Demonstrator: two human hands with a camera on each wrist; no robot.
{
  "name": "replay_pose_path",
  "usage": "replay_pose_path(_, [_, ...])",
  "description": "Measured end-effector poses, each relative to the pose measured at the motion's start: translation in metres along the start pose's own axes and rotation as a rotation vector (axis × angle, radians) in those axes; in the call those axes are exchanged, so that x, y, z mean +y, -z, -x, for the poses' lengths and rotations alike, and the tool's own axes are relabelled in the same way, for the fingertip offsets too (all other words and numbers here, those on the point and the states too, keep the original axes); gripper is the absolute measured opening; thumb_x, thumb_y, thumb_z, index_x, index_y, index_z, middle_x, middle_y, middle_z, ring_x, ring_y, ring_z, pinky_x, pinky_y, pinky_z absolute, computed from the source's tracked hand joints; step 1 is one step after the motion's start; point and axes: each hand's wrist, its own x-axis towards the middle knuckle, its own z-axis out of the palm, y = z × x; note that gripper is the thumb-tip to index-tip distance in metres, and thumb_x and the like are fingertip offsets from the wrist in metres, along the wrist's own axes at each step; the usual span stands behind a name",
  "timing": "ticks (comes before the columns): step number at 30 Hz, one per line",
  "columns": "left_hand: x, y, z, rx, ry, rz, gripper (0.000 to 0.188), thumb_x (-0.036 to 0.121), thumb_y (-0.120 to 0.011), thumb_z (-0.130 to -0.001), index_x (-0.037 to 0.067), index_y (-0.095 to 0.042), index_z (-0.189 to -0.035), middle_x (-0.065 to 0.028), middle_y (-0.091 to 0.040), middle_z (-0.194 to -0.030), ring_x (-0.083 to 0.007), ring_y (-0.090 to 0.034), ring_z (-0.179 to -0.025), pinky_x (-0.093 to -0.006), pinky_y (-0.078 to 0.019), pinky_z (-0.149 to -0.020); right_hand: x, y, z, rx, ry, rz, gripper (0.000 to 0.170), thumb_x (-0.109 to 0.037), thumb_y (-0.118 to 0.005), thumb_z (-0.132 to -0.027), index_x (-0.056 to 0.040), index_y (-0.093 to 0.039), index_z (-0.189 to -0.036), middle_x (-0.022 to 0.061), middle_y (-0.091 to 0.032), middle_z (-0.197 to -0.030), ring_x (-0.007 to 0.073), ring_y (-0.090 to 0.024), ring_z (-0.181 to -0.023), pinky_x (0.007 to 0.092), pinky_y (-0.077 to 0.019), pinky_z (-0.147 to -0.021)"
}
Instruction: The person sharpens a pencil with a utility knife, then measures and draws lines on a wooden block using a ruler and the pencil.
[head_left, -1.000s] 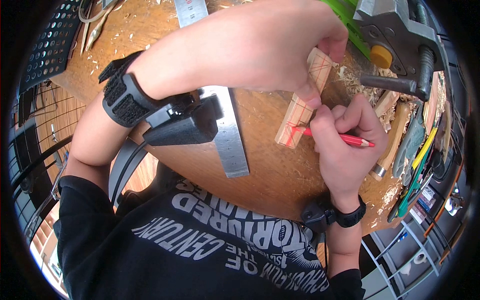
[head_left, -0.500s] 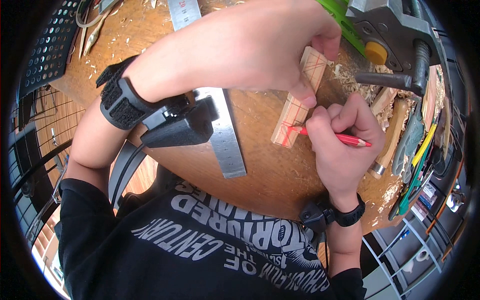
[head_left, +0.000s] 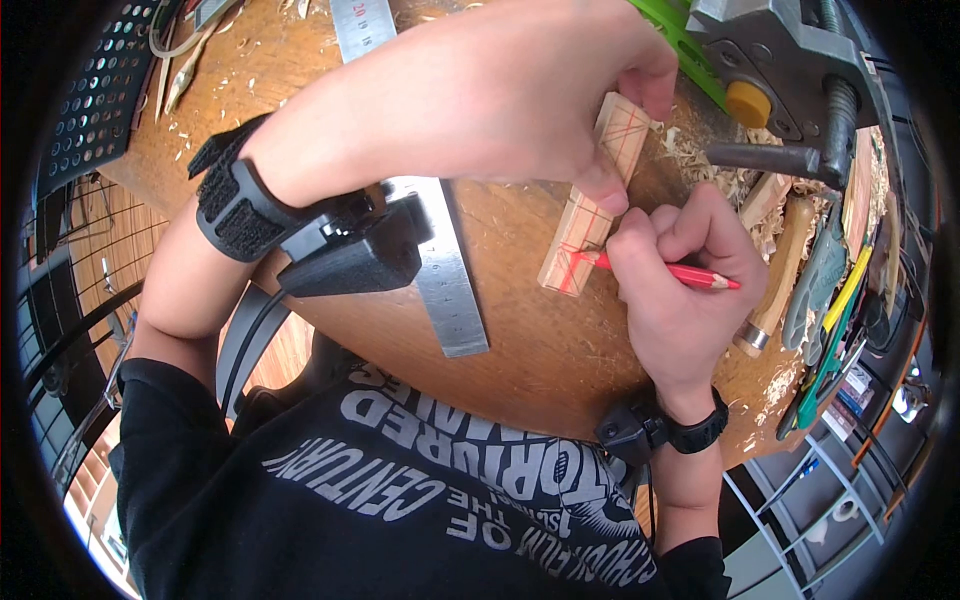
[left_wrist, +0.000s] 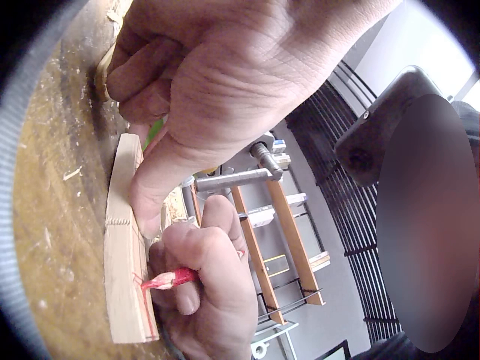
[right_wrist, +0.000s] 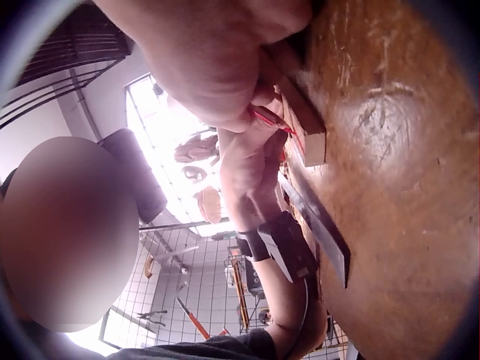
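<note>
Inside the table's (head_left: 530,330) near edge, my left hand (head_left: 565,95) grips the block (head_left: 583,227); my right hand (head_left: 685,318) pinches the pencil (head_left: 697,275) against it.

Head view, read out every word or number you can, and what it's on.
"CENTURY": black shirt.
"OF THE": black shirt.
"20", "19", "18": metal ruler.
Too creased to quote surely: the shirt's other lettering.
Too small: the ruler's other marks and the printed items at right.
No lettering readable: red pencil.
</note>
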Motion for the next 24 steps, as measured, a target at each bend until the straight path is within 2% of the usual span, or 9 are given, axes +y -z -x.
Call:
replay_pose_path(1, [0.006,0.001,-0.002,-0.040,0.087,-0.036,0.050,0.011,-0.077,-0.071,-0.002,-0.054,-0.114,-0.0182,-0.057,-0.111,-0.0318,-0.054,-0.109,-0.0362,-0.0442,-0.093,0.000,0.000,0.000,0.001,0.000,0.000,0.036,0.005,-0.064,-0.073,-0.0068,-0.034,-0.058,-0.0053,-0.037,-0.053,0.0013,-0.033,-0.052,0.0201,-0.0268,-0.046])
replay_pose_path(11, [0.001,-0.001,-0.001,-0.034,0.045,-0.088,0.052,0.013,-0.079,-0.071,-0.001,-0.054,-0.114,-0.0175,-0.057,-0.110,-0.0310,-0.054,-0.108,-0.0358,-0.0445,-0.092,0.000,0.001,0.000,-0.014,0.000,0.013,0.035,0.004,-0.065,-0.073,-0.0066,-0.035,-0.058,-0.0052,-0.037,-0.053,0.0016,-0.032,-0.051,0.0208,-0.0270,-0.045])
replay_pose_path(13, [0.004,0.000,-0.002,-0.047,0.098,-0.036,0.053,0.015,-0.080,-0.070,-0.001,-0.055,-0.114,-0.0178,-0.057,-0.110,-0.0310,-0.054,-0.108,-0.0358,-0.0448,-0.091,0.000,0.001,0.000,-0.004,-0.015,0.007,0.034,0.004,-0.065,-0.073,-0.0066,-0.035,-0.058,-0.0052,-0.037,-0.053,0.0017,-0.032,-0.051,0.0208,-0.0269,-0.045])
replay_pose_path(17, [0.005,0.001,-0.002,-0.029,0.057,-0.077,0.054,0.017,-0.082,-0.069,-0.002,-0.055,-0.112,-0.0180,-0.058,-0.108,-0.0314,-0.055,-0.106,-0.0362,-0.0456,-0.090,0.001,0.001,-0.001,-0.017,0.015,0.018,0.034,0.004,-0.065,-0.073,-0.0066,-0.035,-0.059,-0.0052,-0.036,-0.053,0.0017,-0.032,-0.052,0.0208,-0.0268,-0.045])
replay_pose_path(19, [0.007,0.004,-0.005,-0.074,0.120,-0.026,0.053,0.017,-0.082,-0.069,-0.002,-0.056,-0.111,-0.0179,-0.059,-0.106,-0.0311,-0.056,-0.103,-0.0361,-0.0465,-0.088,0.000,0.001,-0.001,-0.014,0.004,0.019,0.034,0.004,-0.064,-0.073,-0.0065,-0.035,-0.059,-0.0052,-0.036,-0.053,0.0017,-0.031,-0.052,0.0208,-0.0267,-0.045])
replay_pose_path(20, [-0.001,0.000,-0.004,-0.075,0.118,-0.023,0.053,0.017,-0.082,-0.069,-0.002,-0.056,-0.111,-0.0179,-0.059,-0.106,-0.0311,-0.056,-0.103,-0.0361,-0.0465,-0.088,0.000,0.001,-0.002,-0.022,0.031,0.025,0.034,0.004,-0.064,-0.073,-0.0064,-0.035,-0.059,-0.0052,-0.036,-0.053,0.0017,-0.031,-0.052,0.0209,-0.0266,-0.045])
replay_pose_path(22, [-0.012,-0.008,-0.004,0.060,-0.104,0.078,0.052,0.016,-0.082,-0.069,-0.002,-0.057,-0.110,-0.0175,-0.060,-0.106,-0.0302,-0.057,-0.101,-0.0354,-0.0472,-0.086,0.001,0.003,-0.002,-0.026,0.061,0.029,0.033,0.004,-0.064,-0.073,-0.0062,-0.036,-0.059,-0.0052,-0.035,-0.053,0.0017,-0.031,-0.052,0.0211,-0.0266,-0.046])
replay_pose_path(23, [-0.015,-0.007,-0.002,0.059,-0.104,0.076,0.052,0.016,-0.082,-0.069,-0.002,-0.057,-0.110,-0.0175,-0.060,-0.106,-0.0302,-0.057,-0.101,-0.0354,-0.0472,-0.086,0.003,0.004,-0.001,-0.025,0.032,0.005,0.034,0.003,-0.064,-0.075,-0.0068,-0.036,-0.060,-0.0054,-0.037,-0.053,0.0014,-0.033,-0.050,0.0207,-0.0269,-0.045])
replay_pose_path(24, [-0.002,-0.001,-0.005,-0.007,0.002,0.024,0.051,0.015,-0.082,-0.069,-0.002,-0.057,-0.109,-0.0173,-0.060,-0.105,-0.0298,-0.057,-0.101,-0.0352,-0.0473,-0.085,0.004,0.004,-0.001,-0.025,0.003,-0.019,0.034,0.002,-0.065,-0.078,-0.0074,-0.037,-0.061,-0.0056,-0.038,-0.053,0.0010,-0.034,-0.049,0.0203,-0.0273,-0.044])
